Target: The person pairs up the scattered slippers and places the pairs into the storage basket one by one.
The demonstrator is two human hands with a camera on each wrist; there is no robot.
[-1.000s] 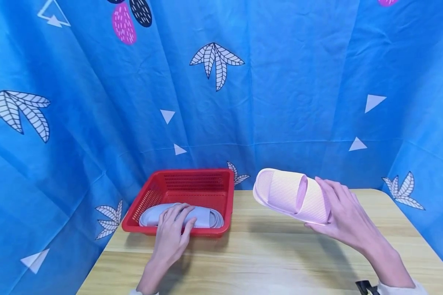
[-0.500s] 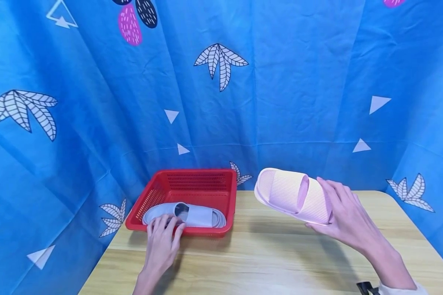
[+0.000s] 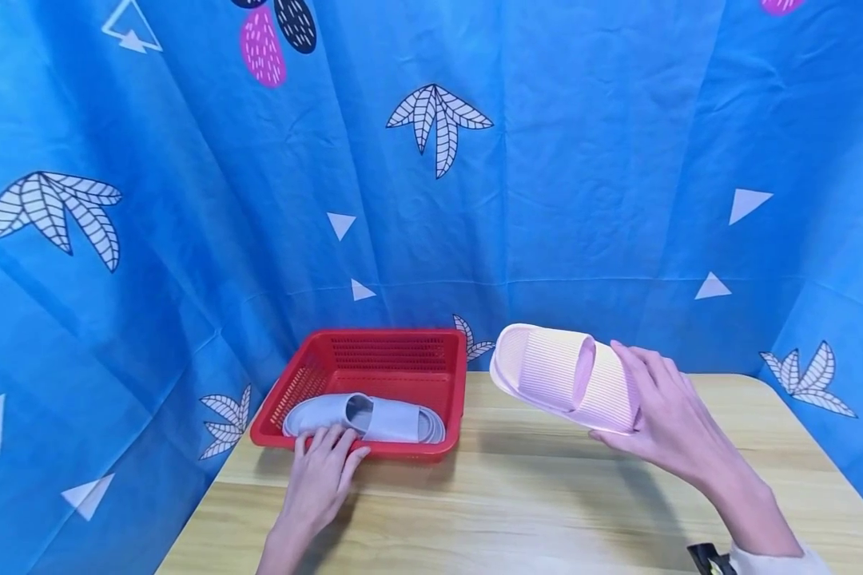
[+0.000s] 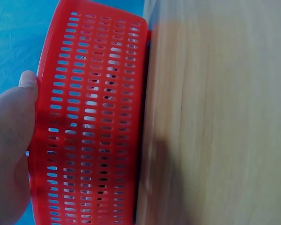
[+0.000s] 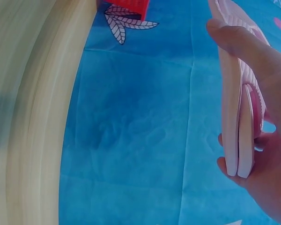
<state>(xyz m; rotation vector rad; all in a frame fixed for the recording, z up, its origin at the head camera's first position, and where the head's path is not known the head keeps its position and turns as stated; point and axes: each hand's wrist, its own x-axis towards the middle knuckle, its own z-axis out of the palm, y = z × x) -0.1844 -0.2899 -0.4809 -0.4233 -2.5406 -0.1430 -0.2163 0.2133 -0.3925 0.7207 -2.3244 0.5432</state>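
Note:
My right hand (image 3: 665,419) holds a pair of pale pink ribbed slippers (image 3: 546,371) by one end, raised over the right part of the table. In the right wrist view, two soles (image 5: 232,126) lie together between thumb and fingers. On the left, a red plastic basket (image 3: 460,391) holds grey slippers (image 3: 395,421), lying lengthwise along its front side. My left hand (image 3: 320,471) rests at the basket's front rim with its fingers bent over it, close to the grey slippers. In the left wrist view its thumb (image 4: 28,79) lies along the rim; the fingertips are hidden.
The basket stands on a light wooden table (image 3: 532,495) near its back left. Behind and along both sides hangs a blue patterned curtain (image 3: 582,160). A dark strap piece (image 3: 708,557) shows at the right sleeve.
My left hand has drawn back from the top of the grey slippers to the basket's front rim, uncovering their strap opening. The right hand keeps the pink slippers nearly still.

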